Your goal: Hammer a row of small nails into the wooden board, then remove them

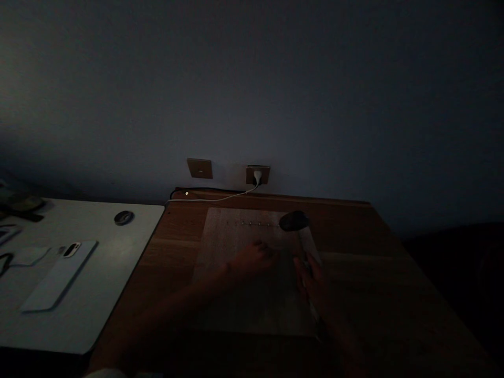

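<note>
A pale square board (220,247) lies on the brown wooden table. Near its far edge runs a row of several small nails (251,223), with small dark marks at the left end of the row. My right hand (311,278) is wrapped round the handle of a mallet (294,221), whose dark head rests or hovers over the board's far right corner, at the right end of the nails. Over the middle of the board, my left hand (258,257) is closed, fingers curled; dim light hides what it may hold.
On the left stands a white table (98,283) with a phone (59,275) and a roll of tape (124,217). A white plug (257,176) sits in the wall socket, its cable (212,199) running along the table's back edge. Beside it is another wall plate (199,168).
</note>
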### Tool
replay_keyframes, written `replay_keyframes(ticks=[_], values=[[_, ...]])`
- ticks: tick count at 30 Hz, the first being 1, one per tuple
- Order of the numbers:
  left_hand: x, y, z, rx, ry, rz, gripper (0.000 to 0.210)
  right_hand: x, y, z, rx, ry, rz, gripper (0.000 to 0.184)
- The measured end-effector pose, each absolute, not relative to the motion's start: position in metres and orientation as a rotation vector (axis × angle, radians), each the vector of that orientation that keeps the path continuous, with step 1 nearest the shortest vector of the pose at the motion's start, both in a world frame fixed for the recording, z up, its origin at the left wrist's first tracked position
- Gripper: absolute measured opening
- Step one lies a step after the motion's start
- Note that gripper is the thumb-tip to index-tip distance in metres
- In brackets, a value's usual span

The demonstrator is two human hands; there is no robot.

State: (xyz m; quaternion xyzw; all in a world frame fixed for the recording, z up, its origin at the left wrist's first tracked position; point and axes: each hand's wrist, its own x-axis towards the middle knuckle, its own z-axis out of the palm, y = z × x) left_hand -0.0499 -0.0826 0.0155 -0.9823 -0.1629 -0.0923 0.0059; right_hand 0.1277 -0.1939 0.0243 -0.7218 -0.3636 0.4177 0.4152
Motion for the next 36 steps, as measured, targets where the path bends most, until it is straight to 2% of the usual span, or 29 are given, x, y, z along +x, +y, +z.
replay_keyframes(ticks=[2, 7, 9, 14, 23, 36], values=[[-0.066, -0.07, 0.016, -3.117, -0.68, -0.458, 0.025, 0.125, -0.193, 0.024, -1.822, -0.934, 1.058, 0.055], [-0.107, -0.021, 0.004, -3.095, -1.405, -1.184, 0.024, 0.115, -0.188, 0.023, -1.785, -0.954, 1.126, 0.055], [-0.117, -0.005, -0.003, -3.049, -1.54, -1.306, 0.023, 0.111, -0.186, 0.023, -1.778, -0.952, 1.138, 0.053], [-0.128, 0.01, -0.014, -3.046, -1.494, -1.217, 0.02, 0.106, -0.182, 0.025, -1.795, -1.01, 1.129, 0.057], [-0.128, 0.011, -0.014, -3.027, -1.536, -1.032, 0.019, 0.095, -0.177, 0.028, -1.837, -1.074, 1.109, 0.045], [-0.125, 0.009, -0.009, -3.064, -1.462, -0.979, 0.013, 0.08, -0.165, 0.031, -1.818, -1.161, 1.165, 0.054]])
